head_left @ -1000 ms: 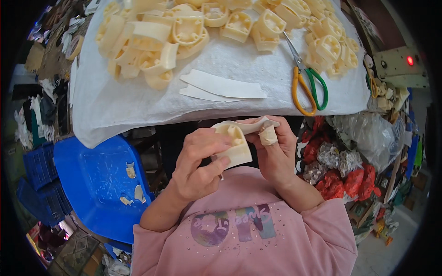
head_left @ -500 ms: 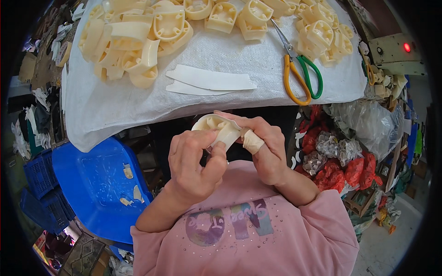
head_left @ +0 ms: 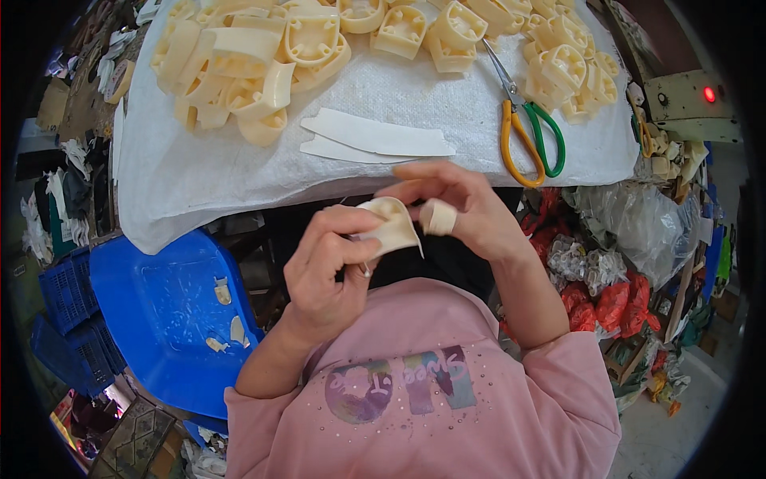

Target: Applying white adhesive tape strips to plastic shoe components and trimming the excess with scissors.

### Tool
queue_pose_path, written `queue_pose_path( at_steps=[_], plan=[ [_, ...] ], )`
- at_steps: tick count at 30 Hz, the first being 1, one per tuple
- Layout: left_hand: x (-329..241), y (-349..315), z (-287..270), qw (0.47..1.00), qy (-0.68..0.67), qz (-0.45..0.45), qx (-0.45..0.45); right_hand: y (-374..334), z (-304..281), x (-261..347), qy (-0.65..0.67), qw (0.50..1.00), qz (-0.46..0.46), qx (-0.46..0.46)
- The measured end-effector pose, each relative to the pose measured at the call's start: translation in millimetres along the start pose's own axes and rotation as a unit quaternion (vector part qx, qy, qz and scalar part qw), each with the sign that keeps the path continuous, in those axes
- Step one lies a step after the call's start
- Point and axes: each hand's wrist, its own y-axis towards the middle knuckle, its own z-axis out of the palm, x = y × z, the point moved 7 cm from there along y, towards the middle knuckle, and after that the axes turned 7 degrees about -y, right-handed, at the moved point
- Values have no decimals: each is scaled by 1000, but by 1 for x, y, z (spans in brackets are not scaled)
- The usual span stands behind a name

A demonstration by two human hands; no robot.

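Both hands hold one cream plastic part (head_left: 391, 226) close to my chest, just below the table's front edge. My left hand (head_left: 327, 267) grips it from the left and below, with a thin metal blade showing under the fingers. My right hand (head_left: 463, 211) pinches the part's right side; one finger wears a beige tape wrap. A heap of similar cream plastic parts (head_left: 247, 64) covers the far side of the white cloth-covered table (head_left: 199, 176).
Yellow-and-green scissors (head_left: 527, 132) lie on the cloth at the right. Two white strips (head_left: 375, 137) lie mid-table. A blue plastic chair (head_left: 167, 311) with cream scraps stands at my left. Bags of red and clear material (head_left: 606, 271) crowd the right; blue crates (head_left: 64, 319) at far left.
The cream part has turned in my hands and sits slightly lower and flatter. My right fingers have shifted along its right edge.
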Motion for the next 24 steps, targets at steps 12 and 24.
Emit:
queue_pose_path(
  at_steps=[12, 24],
  plan=[
    [-5, 3, 7, 991, 86, 81, 59, 14, 14, 8, -117, 985, -33, 120],
    [1, 3, -5, 997, 71, 36, -13, -2, 0, 23, -192, 945, -264, 0]
  ],
)
